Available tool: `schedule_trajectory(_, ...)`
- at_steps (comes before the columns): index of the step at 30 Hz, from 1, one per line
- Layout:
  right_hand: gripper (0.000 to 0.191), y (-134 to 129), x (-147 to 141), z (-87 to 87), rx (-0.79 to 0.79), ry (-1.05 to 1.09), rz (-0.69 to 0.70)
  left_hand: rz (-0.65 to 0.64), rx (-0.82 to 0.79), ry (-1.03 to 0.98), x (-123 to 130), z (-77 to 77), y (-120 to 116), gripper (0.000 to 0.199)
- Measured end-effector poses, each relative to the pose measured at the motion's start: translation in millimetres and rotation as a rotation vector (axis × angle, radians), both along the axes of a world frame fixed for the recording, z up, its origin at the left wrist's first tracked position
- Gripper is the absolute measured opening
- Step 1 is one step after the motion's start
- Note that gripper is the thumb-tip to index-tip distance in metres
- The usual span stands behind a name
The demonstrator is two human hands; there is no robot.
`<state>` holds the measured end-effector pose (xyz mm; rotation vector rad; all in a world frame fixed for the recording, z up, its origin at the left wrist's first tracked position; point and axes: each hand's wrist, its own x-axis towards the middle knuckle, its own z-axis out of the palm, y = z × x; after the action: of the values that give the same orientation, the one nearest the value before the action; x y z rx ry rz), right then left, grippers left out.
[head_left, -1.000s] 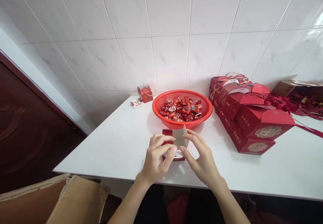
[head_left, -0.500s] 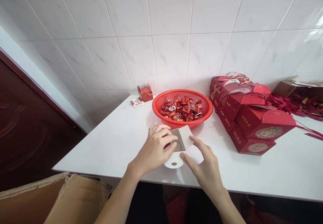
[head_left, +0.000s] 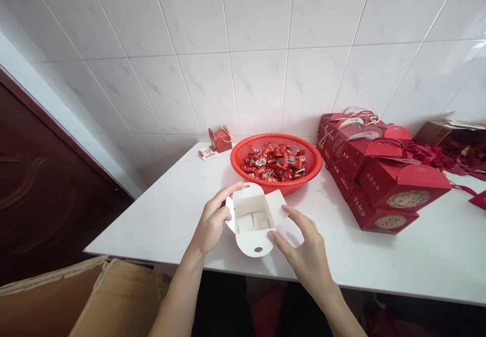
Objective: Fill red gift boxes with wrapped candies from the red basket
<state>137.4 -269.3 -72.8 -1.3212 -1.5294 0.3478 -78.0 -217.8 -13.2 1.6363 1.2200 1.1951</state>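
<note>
A small paper gift box [head_left: 253, 205] stands open on the white table, its white inside facing me and its flaps spread outward. My left hand [head_left: 212, 220] grips the left side, fingers along the far rounded flap and the left flap. On the right, my right hand [head_left: 304, 236] pinches the right flap and the near corner between thumb and forefinger. The near rounded flap has a dark hole in it. Just behind the box is a red plastic basket [head_left: 314, 170] holding many red-wrapped candies [head_left: 275, 164].
Stacked red gift boxes [head_left: 383, 180] stand to the right. Beyond them lie dark red ribbons [head_left: 429, 155] and a cardboard box [head_left: 436, 132]. A small red box [head_left: 220, 139] and a card [head_left: 208, 153] sit at the back left. A large carton [head_left: 117, 296] is below the table's left edge.
My left hand has come out from over the box to its left side. The far and left flaps now spread outward, and the inside shows. My right hand has stayed nearly still.
</note>
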Motion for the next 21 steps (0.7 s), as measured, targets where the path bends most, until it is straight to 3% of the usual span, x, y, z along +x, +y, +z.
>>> schedule_trajectory(7, 0.055, 3.8, 7.6, 2.0, -0.203, 0.126, 0.108, 0.040, -0.168, -0.093, -9.7, -13.3, 6.0, 0.073)
schedule_trajectory(13, 0.049, 11.6, 17.6, 1.6, -0.206, 0.161, 0.183, 0.001, -0.211, -0.143, -7.3, -30.1, -7.7, 0.060)
schedule_trajectory(21, 0.045, 24.6, 33.4, 2.8, -0.082, 0.148, 0.055, 0.003, -0.033, -0.045, 29.1, -57.0, 7.5, 0.049)
